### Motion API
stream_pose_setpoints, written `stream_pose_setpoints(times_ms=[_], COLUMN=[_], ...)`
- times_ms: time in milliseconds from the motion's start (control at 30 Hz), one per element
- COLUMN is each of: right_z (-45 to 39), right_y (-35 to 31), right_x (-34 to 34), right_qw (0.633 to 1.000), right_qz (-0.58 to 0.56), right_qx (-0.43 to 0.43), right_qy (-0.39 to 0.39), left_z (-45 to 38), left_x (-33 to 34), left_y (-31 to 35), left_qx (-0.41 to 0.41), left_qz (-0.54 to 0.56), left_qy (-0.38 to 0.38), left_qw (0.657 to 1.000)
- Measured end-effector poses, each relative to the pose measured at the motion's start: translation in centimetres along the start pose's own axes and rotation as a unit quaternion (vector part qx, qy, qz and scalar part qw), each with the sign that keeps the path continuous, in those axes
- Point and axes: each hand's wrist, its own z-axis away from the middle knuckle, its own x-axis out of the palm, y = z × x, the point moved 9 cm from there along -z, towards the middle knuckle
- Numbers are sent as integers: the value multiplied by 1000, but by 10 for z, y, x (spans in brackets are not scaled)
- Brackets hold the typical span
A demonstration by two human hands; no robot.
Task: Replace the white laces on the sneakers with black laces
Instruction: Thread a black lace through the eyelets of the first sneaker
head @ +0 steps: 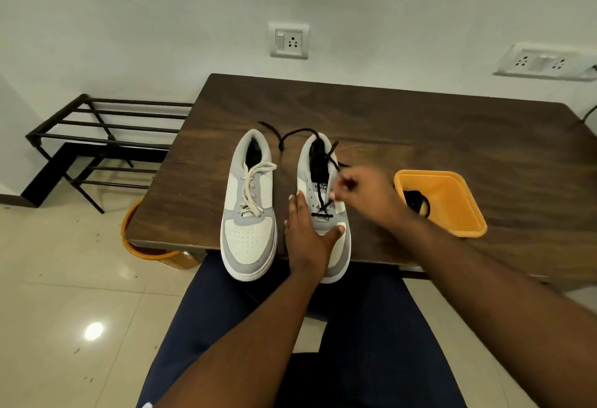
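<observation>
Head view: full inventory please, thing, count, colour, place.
Low-top sneakers: 2, grey and white, near table edge; left one white-laced, right one partly black-laced.
Black lace: 1, loose ends trailing behind right sneaker.
Plastic tray: 1, orange, right of sneakers, black lace bundle inside.
Wooden table: 1, dark brown.
Metal rack: 1, black, floor left.
Bucket: 1, orange, under table's left corner.
Wall sockets: 2, white.
Left hand: rests flat against right sneaker.
Right hand: fingers pinch black lace.
</observation>
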Motion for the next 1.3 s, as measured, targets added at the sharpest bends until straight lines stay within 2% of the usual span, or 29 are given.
stream_pose_setpoints(times_ms=[67, 267, 333, 467, 533, 633, 700, 767, 833, 900, 1000, 1100, 1200, 1300], right_z=[25, 26, 25, 24, 29, 34, 21, 4, -3, 0, 7, 7, 3, -4], right_y=[23, 30, 28, 28, 24, 12, 10, 16, 17, 18, 13, -1, -15, -32], right_x=[27, 52, 55, 63, 72, 78, 65, 40, 29, 39, 52, 57, 58, 45], right_qw=[995, 999, 998, 991, 980, 946, 945, 979, 997, 992, 986, 969, 932, 900], right_qz=[-62, 3, 30, 28, -21, -144, -199, -137, -15, 55, 104, 197, 307, 369], right_qx=[59, 9, -13, 7, 41, 83, 92, 62, 7, -34, -45, -78, -128, -203], right_qy=[-51, -38, -59, -134, -193, -278, -242, -135, -82, -107, -126, -128, -143, -109], left_z=[0, 0, 0, -2, -5, -7, -8, -8, -7, -6, -6, -8, -9, -5], left_x=[-1, -1, 0, 3, 3, 4, 4, 4, 4, 3, 3, 5, 5, 4], left_y=[3, 3, 3, 2, 2, 2, 1, 0, 2, 2, 1, -1, -1, -4], left_qx=[10, 3, 1, -10, -18, -24, -24, -22, -16, -13, -11, -18, -17, -16], left_qz=[7, 9, 6, -29, -45, -45, -33, -36, -36, -24, -24, -25, -26, 3], left_qy=[9, 9, 5, -6, -9, -18, -12, -12, -10, -6, -1, -7, -7, 1], left_qw=[1000, 1000, 1000, 1000, 999, 999, 999, 999, 999, 1000, 1000, 999, 999, 1000])
